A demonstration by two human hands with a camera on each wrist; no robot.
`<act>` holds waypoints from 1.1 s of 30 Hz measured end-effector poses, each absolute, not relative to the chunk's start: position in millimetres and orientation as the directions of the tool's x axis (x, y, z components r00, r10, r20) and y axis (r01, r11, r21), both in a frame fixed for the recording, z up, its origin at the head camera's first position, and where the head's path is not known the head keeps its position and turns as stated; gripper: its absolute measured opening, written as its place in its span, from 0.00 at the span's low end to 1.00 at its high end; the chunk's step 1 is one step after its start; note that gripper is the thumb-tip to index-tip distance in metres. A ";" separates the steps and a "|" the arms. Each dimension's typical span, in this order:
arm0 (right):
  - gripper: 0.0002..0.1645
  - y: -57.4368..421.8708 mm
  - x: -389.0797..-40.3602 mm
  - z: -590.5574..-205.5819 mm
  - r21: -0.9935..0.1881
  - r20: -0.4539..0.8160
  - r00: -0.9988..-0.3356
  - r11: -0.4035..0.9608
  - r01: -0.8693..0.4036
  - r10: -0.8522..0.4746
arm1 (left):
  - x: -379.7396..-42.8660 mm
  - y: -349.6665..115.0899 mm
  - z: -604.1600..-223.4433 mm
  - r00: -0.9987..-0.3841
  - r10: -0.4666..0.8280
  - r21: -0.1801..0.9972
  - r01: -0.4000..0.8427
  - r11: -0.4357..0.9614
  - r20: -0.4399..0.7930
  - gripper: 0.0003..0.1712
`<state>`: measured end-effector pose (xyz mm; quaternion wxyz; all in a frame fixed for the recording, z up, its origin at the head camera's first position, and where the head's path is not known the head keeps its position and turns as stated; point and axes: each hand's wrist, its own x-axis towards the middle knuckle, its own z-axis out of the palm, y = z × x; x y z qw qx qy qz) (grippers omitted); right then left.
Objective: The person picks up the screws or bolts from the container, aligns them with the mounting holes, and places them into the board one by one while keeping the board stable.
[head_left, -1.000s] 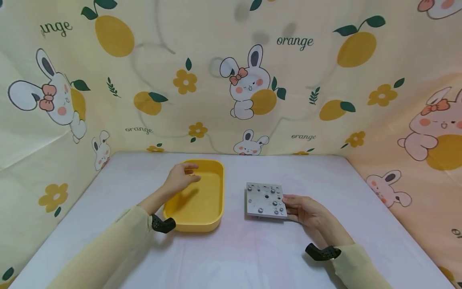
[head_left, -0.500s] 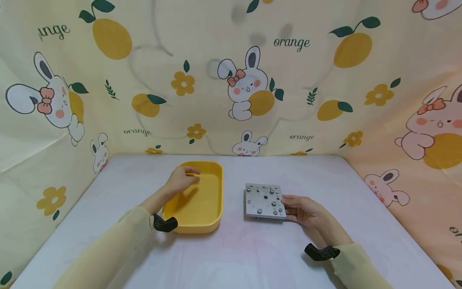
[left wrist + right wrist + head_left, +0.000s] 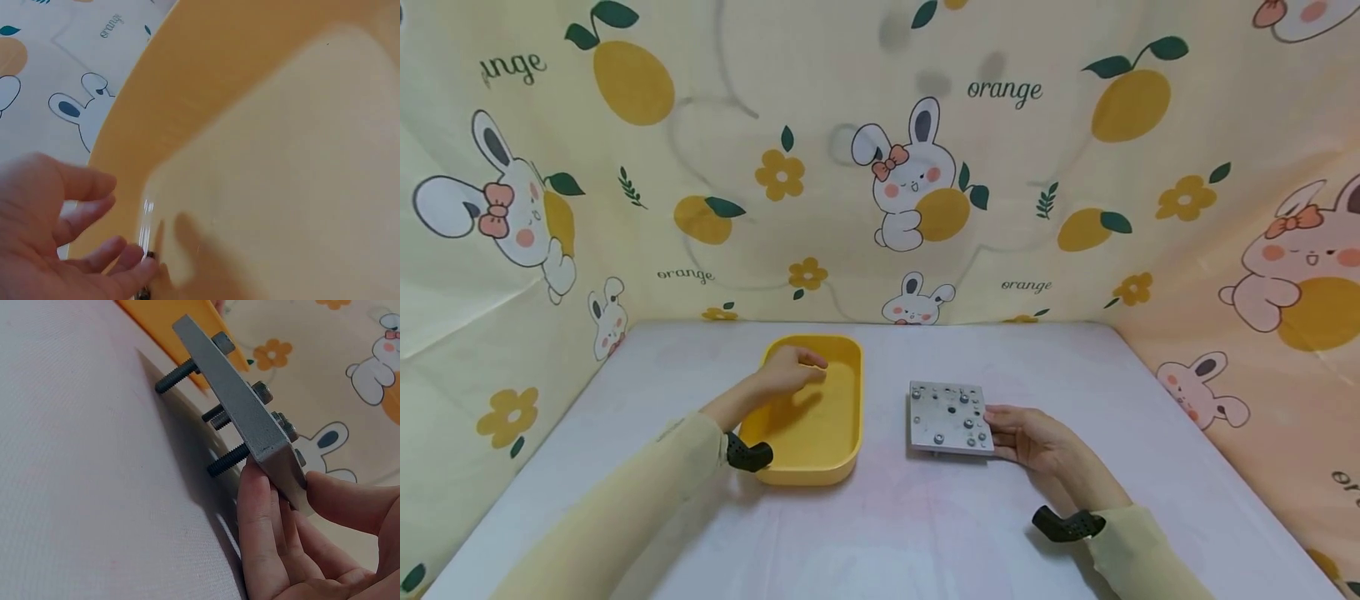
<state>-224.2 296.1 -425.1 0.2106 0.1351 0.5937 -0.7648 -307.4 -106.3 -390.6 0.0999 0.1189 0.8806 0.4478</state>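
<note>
A square silver metal plate (image 3: 936,421) with several bolts in it is held by my right hand (image 3: 1039,440) at its right edge. In the right wrist view the thumb (image 3: 350,499) lies on the plate's bolt-head side and the fingers underneath. Threaded bolt ends (image 3: 230,460) stick out below, close over the table. My left hand (image 3: 784,372) hovers over the yellow tray (image 3: 838,446), its fingers bent and parted from the thumb. In the left wrist view small dark pieces (image 3: 144,293) show beside the fingertips at the tray's inner edge, partly hidden.
The tray stands left of the plate on a white table (image 3: 895,533), with a gap between them. A cloth (image 3: 820,158) printed with rabbits and oranges walls the table at the back and both sides. Each wrist wears a black camera mount (image 3: 1069,525).
My left hand has moved slightly right and its fingers now point further down into the tray. My right hand and the metal plate have stayed in place.
</note>
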 end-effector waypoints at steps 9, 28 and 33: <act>0.15 296.3 -223.1 -426.4 -0.854 -0.449 -0.876 -0.204 0.479 -0.179 | -318.0 -101.8 -378.9 -0.969 0.248 0.854 0.129 0.505 -0.001 0.16; 0.15 298.0 -223.7 -427.0 -0.859 -0.435 -0.880 -0.204 0.469 -0.189 | -318.2 -85.4 -402.2 -0.986 0.161 0.795 0.129 0.593 0.040 0.17; 0.19 298.2 -223.7 -428.5 -0.864 -0.425 -0.883 -0.201 0.461 -0.198 | -316.8 -85.5 -406.9 -0.992 0.101 0.797 0.121 0.592 0.076 0.19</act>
